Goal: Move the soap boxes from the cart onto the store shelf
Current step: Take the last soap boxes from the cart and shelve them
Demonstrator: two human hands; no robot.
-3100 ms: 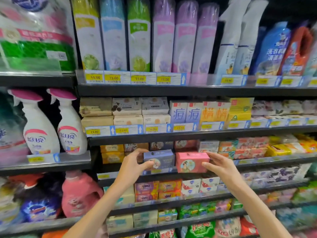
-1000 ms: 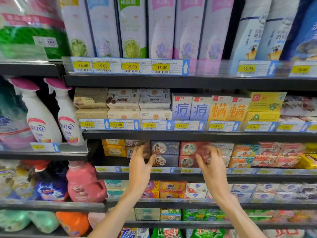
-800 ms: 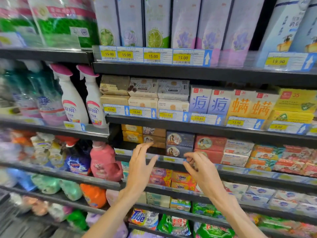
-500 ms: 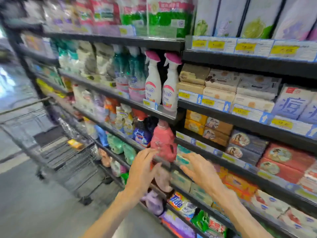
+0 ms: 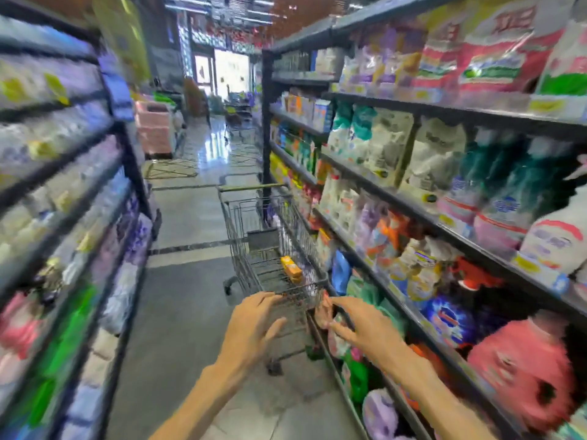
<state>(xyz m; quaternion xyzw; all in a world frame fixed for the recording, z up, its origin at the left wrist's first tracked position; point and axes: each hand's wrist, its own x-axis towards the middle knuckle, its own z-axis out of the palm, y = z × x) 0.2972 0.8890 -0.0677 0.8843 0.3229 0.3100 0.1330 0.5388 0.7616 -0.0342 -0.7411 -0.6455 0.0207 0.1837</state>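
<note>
Both hands are out in front over the aisle floor, and neither has anything in its grip: the left hand [image 5: 254, 325] is released, fingers spread and loosely bent, just short of the near rim of the cart [image 5: 287, 292], and the right hand [image 5: 362, 328] is likewise released, fingers extended toward the same rim, with the lower store shelf [image 5: 413, 319] just beside it on the outer side. Beyond the fingertips, down in the cart's basket, lies one orange soap box [image 5: 291, 268], resting on the wire floor toward the shelf side; it appears to be the only box left there, though blur makes the far corners of the basket hard to read. Judging from that, the job looks nearly finished: this last box remains to be lifted out and carried to the shelf. The shelf next to the right hand carries bottles and refill bags, not soap boxes, so the spot for it would seem to lie outside this view, behind the person's right shoulder or thereabouts.
</note>
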